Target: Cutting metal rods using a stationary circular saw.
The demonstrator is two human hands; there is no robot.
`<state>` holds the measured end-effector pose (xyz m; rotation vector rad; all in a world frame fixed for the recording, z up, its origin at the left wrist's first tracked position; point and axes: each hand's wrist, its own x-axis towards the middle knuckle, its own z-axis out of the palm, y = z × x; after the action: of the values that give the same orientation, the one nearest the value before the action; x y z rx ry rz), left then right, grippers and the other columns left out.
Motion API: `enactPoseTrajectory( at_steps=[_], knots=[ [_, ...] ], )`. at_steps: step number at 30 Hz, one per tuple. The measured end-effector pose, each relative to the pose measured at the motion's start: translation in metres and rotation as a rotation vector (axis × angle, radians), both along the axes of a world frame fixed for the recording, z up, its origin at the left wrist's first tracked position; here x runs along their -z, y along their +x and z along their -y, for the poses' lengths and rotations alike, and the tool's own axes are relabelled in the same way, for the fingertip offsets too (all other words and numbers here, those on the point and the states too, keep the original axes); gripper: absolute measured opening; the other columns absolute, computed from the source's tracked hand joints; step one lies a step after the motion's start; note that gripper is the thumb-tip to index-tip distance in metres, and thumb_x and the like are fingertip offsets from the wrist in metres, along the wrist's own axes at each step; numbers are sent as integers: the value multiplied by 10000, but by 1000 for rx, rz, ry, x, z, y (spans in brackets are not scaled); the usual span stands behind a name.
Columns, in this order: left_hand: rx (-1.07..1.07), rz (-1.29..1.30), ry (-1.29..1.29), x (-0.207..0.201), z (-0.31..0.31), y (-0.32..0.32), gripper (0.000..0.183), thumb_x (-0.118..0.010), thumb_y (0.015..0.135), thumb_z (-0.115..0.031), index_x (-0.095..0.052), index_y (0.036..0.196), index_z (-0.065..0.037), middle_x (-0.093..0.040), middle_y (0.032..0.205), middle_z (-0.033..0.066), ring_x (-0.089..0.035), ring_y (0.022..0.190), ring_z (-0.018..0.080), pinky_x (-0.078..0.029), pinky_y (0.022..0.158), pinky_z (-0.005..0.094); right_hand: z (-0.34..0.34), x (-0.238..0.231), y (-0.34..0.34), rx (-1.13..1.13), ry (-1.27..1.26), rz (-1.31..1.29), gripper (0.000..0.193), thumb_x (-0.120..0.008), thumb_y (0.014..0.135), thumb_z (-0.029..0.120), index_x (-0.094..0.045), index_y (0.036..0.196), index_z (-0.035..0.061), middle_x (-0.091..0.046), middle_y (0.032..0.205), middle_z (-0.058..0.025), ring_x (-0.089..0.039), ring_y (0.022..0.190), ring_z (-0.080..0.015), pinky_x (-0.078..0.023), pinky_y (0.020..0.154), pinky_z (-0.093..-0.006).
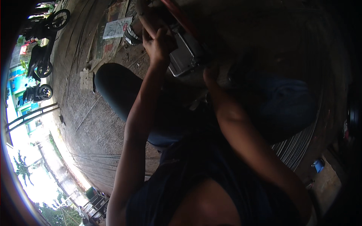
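My left hand (pixel 156 47) is closed at the lower end of a brown curved bar (pixel 146 19), which rises toward the top edge. Just right of that hand lies a dark grey flat metal base (pixel 183 54) with a pale metal rim. A red bar (pixel 181 17) slants down over it from the top. My right hand (pixel 211 73) is low beside the near right corner of the metal base. Shadow hides its fingers, so their grip does not show. Both knees are bent, one on each side of my arms.
A white printed sheet (pixel 117 28) lies on the ground at upper left, near a pale flat piece (pixel 86 80). Thin rods (pixel 296 148) lie at the right, beyond my knee. Several motorbikes (pixel 43 62) stand at far left. A small blue object (pixel 318 165) is at lower right.
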<state>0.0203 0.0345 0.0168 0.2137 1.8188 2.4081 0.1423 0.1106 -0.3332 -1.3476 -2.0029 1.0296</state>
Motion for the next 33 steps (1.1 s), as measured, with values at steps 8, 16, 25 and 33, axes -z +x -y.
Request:
enactPoseTrajectory(
  at_steps=[8,16,25,33],
  knots=[
    [-8,50,-24,0,36,-11,446,-594,761,-52,-406,1166,-52,-549,677,101,-562,478,195,-467,409,321,43,-75,2,-634,59,137,445,-690,776,294,-553,1093,12,-572,1046,-235,-529,1020,-418,-430,866,-473],
    [93,57,27,-8,-10,3,470,-599,763,-58,-393,1185,-52,-551,688,100,-565,490,199,-477,417,323,-14,116,40,-441,-800,-599,519,-656,800,272,-482,1200,-10,-489,1233,-260,-493,1120,-379,-411,946,-409],
    [1,78,-40,-4,26,-4,481,-597,771,-62,-388,1203,-25,-547,662,94,-556,482,186,-462,418,305,54,-104,-3,-665,120,327,608,-698,745,240,-453,1209,-68,-501,1178,-288,-483,1130,-427,-396,977,-459],
    [-39,23,-61,4,45,-9,351,-595,773,-78,-500,1102,-3,-568,763,75,-578,554,155,-465,478,273,16,-94,-4,-221,-1353,-247,402,-692,802,337,-549,1110,121,-603,994,-74,-600,928,-222,-532,774,-368]
  ],
)
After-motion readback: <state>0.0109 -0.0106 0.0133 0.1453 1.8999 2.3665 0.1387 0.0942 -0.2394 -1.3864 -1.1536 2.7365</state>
